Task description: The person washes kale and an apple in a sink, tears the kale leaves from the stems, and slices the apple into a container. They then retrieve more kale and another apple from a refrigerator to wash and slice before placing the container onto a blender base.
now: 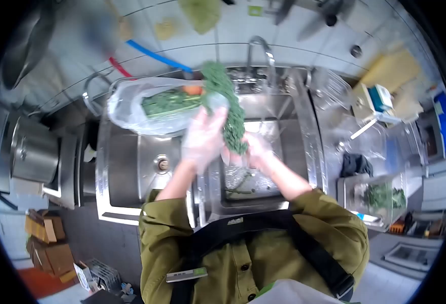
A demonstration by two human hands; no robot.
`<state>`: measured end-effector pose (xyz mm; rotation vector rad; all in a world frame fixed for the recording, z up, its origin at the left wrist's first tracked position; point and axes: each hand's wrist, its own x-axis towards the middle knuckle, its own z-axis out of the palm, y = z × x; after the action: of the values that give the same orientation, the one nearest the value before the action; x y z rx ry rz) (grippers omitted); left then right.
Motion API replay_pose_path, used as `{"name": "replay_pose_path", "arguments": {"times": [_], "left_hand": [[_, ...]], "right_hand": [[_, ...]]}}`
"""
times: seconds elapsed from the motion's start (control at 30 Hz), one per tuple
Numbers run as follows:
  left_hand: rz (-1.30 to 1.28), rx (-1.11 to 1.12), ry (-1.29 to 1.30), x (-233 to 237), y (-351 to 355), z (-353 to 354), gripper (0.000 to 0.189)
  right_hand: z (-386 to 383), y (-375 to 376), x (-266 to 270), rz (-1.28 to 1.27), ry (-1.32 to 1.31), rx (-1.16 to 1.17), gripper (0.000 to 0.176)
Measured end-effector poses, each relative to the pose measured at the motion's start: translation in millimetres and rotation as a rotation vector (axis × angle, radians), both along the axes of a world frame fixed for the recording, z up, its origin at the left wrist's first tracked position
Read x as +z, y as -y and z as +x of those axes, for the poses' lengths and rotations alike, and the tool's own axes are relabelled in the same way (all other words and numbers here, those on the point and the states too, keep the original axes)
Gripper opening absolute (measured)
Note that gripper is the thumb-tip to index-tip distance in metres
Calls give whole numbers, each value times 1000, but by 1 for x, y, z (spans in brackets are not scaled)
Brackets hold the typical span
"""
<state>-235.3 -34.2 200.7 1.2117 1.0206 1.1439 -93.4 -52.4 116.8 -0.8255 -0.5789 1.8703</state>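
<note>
A curly kale leaf [226, 104] is held up over the divider and the right sink basin [296, 144]. My left hand [205, 134], in a clear plastic glove, grips it partway along, its fingers slightly blurred. At the lower end of the leaf, my right hand [253, 151], also gloved, closes on it. Just left of the leaf lies an open clear plastic bag [126, 109] with more dark greens [167, 105] and an orange item [192, 89] whose kind I cannot make out. Loose green stems [240, 188] lie on the floor of the right basin.
The left basin [149, 167] shows its drain below the bag. A curved faucet [261, 48] rises behind the right basin. To the right stand a clear container [352, 185] with cut greens and a black cloth [355, 165]. A large pot [35, 149] stands left; cardboard boxes [50, 253] sit below.
</note>
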Motion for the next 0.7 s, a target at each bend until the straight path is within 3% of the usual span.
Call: {"name": "replay_pose_path", "arguments": {"times": [0.03,0.1,0.13,0.17,0.23,0.3,0.33,0.37,0.43,0.53,0.63,0.67,0.7], "left_hand": [[-250,-35,112,-31,2,27,41],[153,-141,-677,-90,6,57,49],[50,-145,-670,-101,8,71,50],[-54,-146,-660,-109,8,84,51],[-144,-212,-681,-131,-2,104,52],[-119,-336,-732,-156,-19,115,52],[-104,-306,-702,-139,-14,119,47],[107,-370,-825,-192,-36,114,48],[-193,-180,-416,-202,-50,115,45],[-174,-32,-464,-224,-60,119,44],[-100,-74,-750,-165,-55,122,44],[-291,50,-633,-150,-56,133,42],[-311,20,-480,-163,-61,132,46]], "right_hand": [[14,15,-18,-235,51,-78,30],[60,14,-37,73,1054,196,30],[83,17,-48,236,1541,355,30],[99,31,-63,-77,808,-226,30],[116,8,-92,-138,300,-433,34],[110,2,-34,151,699,-248,52],[118,-20,-68,210,686,-198,43],[116,-30,-70,200,505,-225,31],[121,-51,-96,301,524,-290,11],[121,-60,-95,39,491,-286,7],[132,-78,-145,-40,143,-256,12],[128,-83,-153,-45,165,-311,20],[131,-84,-159,120,276,-287,23]]}}
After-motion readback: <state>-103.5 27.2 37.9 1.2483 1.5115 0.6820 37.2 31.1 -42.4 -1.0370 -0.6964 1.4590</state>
